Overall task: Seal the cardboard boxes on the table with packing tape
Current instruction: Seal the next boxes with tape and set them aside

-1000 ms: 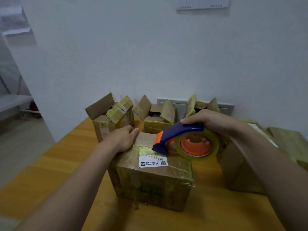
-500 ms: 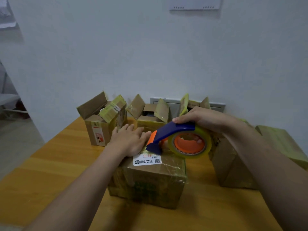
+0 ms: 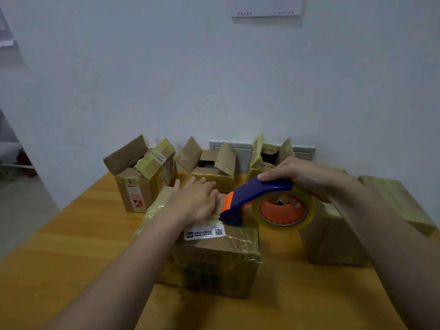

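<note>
View: head-worn, single wide-angle | Facing: forward and down, toward white wall (image 3: 238, 79) | Range: near, both forearms enter from the bottom edge | Centre: closed box (image 3: 214, 263) on wooden table (image 3: 59, 253) | Far field: open boxes (image 3: 142, 172) along the wall | Left edge: floor beyond the table | Shared coverage: not applicable, one view.

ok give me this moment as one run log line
left hand: flat on box top | right hand: holding tape dispenser, nose on box top | back boxes: flaps open
</note>
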`<state>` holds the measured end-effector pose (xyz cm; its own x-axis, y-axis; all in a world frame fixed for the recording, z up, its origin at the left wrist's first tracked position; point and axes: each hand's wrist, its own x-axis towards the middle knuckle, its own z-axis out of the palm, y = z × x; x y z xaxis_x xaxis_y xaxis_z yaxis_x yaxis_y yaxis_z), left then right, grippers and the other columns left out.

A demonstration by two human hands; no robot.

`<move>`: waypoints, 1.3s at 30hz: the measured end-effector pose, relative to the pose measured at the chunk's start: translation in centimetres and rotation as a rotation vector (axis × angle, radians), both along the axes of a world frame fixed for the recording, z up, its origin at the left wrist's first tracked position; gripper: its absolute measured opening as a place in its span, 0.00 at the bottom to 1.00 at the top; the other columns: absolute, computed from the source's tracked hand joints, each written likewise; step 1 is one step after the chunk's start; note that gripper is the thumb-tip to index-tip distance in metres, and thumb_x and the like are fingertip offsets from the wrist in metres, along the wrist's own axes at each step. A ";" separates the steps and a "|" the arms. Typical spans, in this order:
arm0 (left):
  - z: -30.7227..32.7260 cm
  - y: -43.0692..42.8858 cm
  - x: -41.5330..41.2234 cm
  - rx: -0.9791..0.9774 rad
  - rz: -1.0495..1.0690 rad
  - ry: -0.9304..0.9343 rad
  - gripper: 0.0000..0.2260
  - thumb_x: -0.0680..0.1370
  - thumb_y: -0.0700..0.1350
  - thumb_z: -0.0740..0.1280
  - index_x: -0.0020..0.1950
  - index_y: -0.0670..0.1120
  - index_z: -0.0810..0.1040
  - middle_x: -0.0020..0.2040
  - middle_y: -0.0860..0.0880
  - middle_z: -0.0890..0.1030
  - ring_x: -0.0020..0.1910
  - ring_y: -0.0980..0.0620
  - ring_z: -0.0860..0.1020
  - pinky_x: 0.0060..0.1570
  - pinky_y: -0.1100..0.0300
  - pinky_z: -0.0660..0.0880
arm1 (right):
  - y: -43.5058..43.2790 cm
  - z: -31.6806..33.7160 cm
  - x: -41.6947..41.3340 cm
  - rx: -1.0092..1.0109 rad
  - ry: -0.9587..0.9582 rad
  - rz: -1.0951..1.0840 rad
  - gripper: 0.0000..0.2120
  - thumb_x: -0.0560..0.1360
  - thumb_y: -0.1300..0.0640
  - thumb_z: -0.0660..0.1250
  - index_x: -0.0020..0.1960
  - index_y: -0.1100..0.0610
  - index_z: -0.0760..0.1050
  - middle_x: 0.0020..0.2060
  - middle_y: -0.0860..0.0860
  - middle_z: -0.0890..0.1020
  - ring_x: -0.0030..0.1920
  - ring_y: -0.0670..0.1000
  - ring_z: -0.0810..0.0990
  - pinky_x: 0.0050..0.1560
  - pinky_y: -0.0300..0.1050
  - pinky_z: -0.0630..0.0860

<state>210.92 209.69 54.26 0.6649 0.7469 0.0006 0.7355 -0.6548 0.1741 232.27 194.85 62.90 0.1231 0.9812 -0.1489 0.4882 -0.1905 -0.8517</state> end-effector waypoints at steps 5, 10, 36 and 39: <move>-1.2 -0.4 0.7 -0.001 -0.021 0.041 0.28 0.84 0.65 0.42 0.83 0.59 0.57 0.85 0.51 0.56 0.84 0.47 0.50 0.80 0.36 0.41 | -0.6 -1.1 0.8 0.004 0.050 -0.023 0.16 0.70 0.38 0.74 0.38 0.50 0.87 0.36 0.54 0.86 0.34 0.52 0.84 0.42 0.49 0.79; -1.5 -0.3 0.3 0.008 -0.021 0.016 0.28 0.84 0.66 0.43 0.83 0.59 0.57 0.84 0.51 0.57 0.84 0.47 0.50 0.80 0.37 0.41 | -0.9 -0.6 1.5 -0.017 0.048 0.028 0.17 0.70 0.38 0.73 0.39 0.52 0.87 0.34 0.53 0.85 0.30 0.49 0.82 0.32 0.42 0.78; -1.3 -2.0 3.7 -0.019 -0.014 -0.006 0.32 0.81 0.70 0.42 0.79 0.58 0.67 0.80 0.50 0.66 0.81 0.47 0.60 0.80 0.37 0.43 | -5.2 -2.5 6.9 0.019 0.106 -0.011 0.24 0.63 0.34 0.77 0.40 0.56 0.86 0.37 0.61 0.82 0.37 0.61 0.78 0.38 0.48 0.75; -1.3 -2.1 3.6 -0.016 -0.017 0.001 0.34 0.80 0.73 0.41 0.79 0.59 0.67 0.80 0.50 0.67 0.81 0.47 0.60 0.80 0.37 0.43 | -5.4 -2.8 7.3 0.015 0.081 0.009 0.22 0.64 0.34 0.75 0.38 0.54 0.86 0.35 0.55 0.84 0.33 0.52 0.81 0.36 0.42 0.77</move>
<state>214.48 207.64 52.94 0.6772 0.7357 -0.0121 0.7246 -0.6640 0.1843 239.57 189.43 60.05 0.1021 0.9844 -0.1434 0.4191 -0.1733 -0.8912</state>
